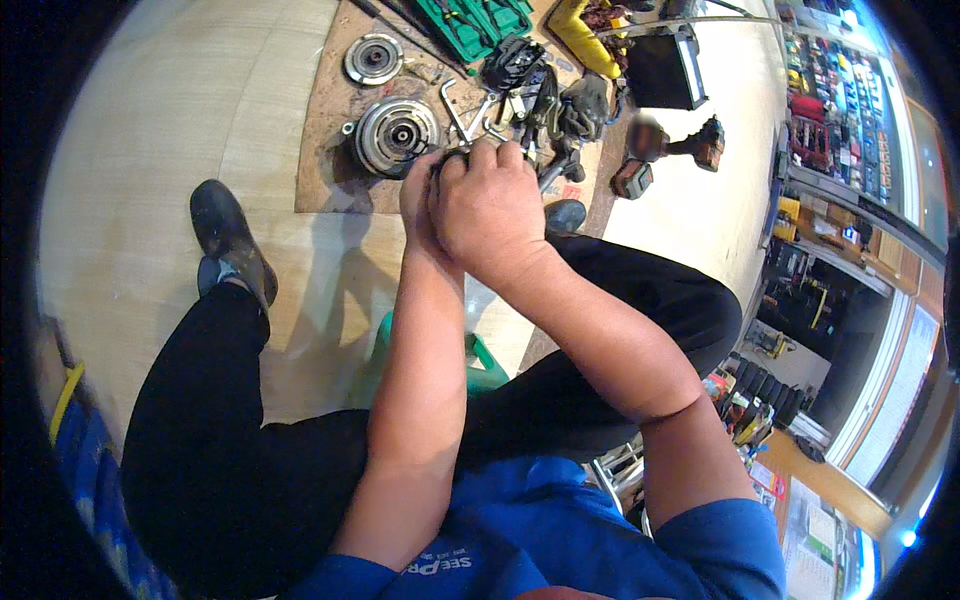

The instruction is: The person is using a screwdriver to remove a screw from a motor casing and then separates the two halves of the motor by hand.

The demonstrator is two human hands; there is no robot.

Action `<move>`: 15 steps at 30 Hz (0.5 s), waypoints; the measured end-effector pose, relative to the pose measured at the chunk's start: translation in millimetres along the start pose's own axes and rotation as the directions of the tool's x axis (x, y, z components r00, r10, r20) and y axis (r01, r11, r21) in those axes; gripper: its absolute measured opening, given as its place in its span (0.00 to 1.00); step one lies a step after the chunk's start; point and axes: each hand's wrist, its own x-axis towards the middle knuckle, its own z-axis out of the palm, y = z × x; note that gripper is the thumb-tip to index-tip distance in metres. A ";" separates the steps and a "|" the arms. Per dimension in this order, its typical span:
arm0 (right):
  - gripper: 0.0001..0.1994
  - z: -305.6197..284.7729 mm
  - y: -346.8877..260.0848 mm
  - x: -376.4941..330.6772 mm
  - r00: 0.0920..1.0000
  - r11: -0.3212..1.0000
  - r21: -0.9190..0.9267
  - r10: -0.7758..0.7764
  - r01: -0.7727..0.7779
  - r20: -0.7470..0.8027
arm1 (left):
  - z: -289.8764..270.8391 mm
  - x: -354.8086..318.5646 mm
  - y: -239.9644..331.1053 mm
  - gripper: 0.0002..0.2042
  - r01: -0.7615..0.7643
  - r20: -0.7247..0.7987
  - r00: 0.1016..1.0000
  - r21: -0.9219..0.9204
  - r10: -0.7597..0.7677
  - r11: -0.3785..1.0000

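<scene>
We're clamping both hands together over a small dark part [447, 157], mostly hidden by our fingers, so we can't tell what it is. Right hand [490, 205] is curling closed on top; left hand [420, 195] is sitting half hidden behind it, grip unclear. It's hovering above the brown cardboard sheet [322, 150] on the floor, near the round silver metal pulley [396, 135]. Green plastic tool case [475, 22] is lying open, cut off at the frame edge, contents hard to read.

Colourful small packages [838, 95] fill the shelf at far right; paper sheet [808, 545] lower right.
</scene>
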 end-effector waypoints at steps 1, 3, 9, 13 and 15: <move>0.12 -1.1 -0.6 -0.2 1.000 1.000 0.014 0.001 -0.001 0.000 | -2.3 0.2 1.3 0.17 0.022 0.003 1.000 -0.013 -0.022 1.000; 0.12 3.2 7.0 -3.3 0.999 1.000 0.026 0.010 -0.009 -0.034 | 24.7 -7.7 -4.9 0.18 0.030 -0.139 0.990 0.004 -0.029 1.000; 0.16 -5.9 6.5 0.9 0.996 0.997 0.077 0.001 -0.008 0.093 | 27.4 -12.5 -2.0 0.18 -0.015 -0.160 0.987 0.027 0.019 1.000; 0.13 1.9 10.3 -0.5 1.000 0.997 0.083 -0.006 0.008 -0.027 | 33.5 -11.7 -5.2 0.18 0.002 -0.129 0.992 0.030 0.002 1.000; 0.13 0.3 11.0 1.3 1.000 0.995 0.103 -0.007 0.009 -0.016 | 33.3 -11.1 -4.7 0.18 -0.008 -0.121 0.993 0.034 0.012 0.999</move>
